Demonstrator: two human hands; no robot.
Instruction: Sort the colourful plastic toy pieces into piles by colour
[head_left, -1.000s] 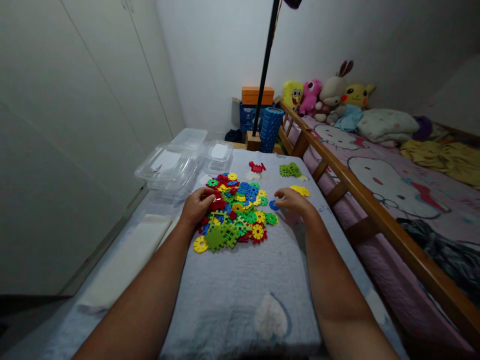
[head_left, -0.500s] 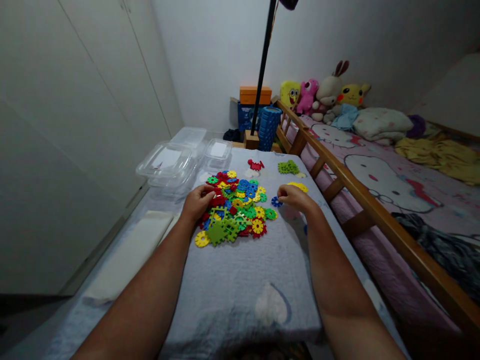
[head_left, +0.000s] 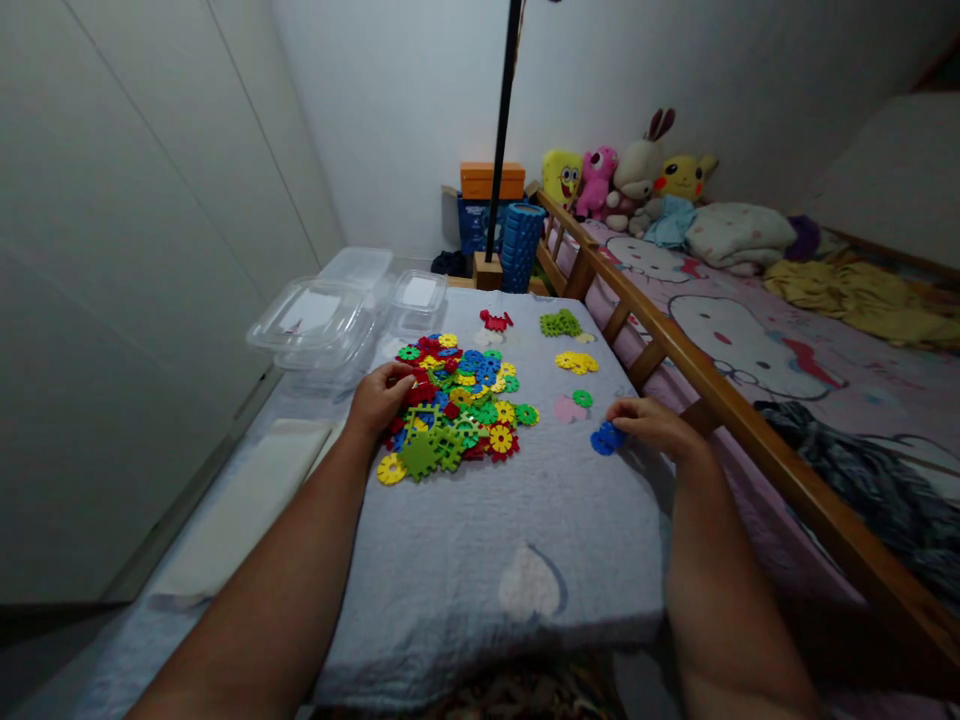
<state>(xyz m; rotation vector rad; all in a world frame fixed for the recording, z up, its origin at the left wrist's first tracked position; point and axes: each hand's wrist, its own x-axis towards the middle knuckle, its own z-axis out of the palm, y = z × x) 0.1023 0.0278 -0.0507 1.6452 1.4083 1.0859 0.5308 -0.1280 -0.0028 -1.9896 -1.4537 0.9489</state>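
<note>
A mixed pile of notched plastic building discs (head_left: pixel 450 405) in red, yellow, green and blue lies on the cloth-covered table. My left hand (head_left: pixel 381 398) rests at the pile's left edge, fingers curled by the red pieces (head_left: pixel 418 390); whatever is in them is hidden. Out to the right, my right hand (head_left: pixel 654 425) pinches a blue notched disc (head_left: pixel 613 434) over or against other blue ones; which touch cannot be told. Beyond it lie a single green disc (head_left: pixel 582 398), a yellow group (head_left: pixel 577 362), a green group (head_left: pixel 560 323) and a red group (head_left: pixel 496 320).
Clear plastic containers (head_left: pixel 311 315) stand at the table's left, behind a folded pale cloth (head_left: pixel 247 500). A wooden bed rail (head_left: pixel 675 375) runs along the right side. A black pole (head_left: pixel 502 130) rises behind the far table edge, beside a blue foam roller (head_left: pixel 520 248).
My right hand has moved right and toward me with the blue disc, from beside the pile to the blue pieces. My left hand stays at the pile. The view has shifted slightly.
</note>
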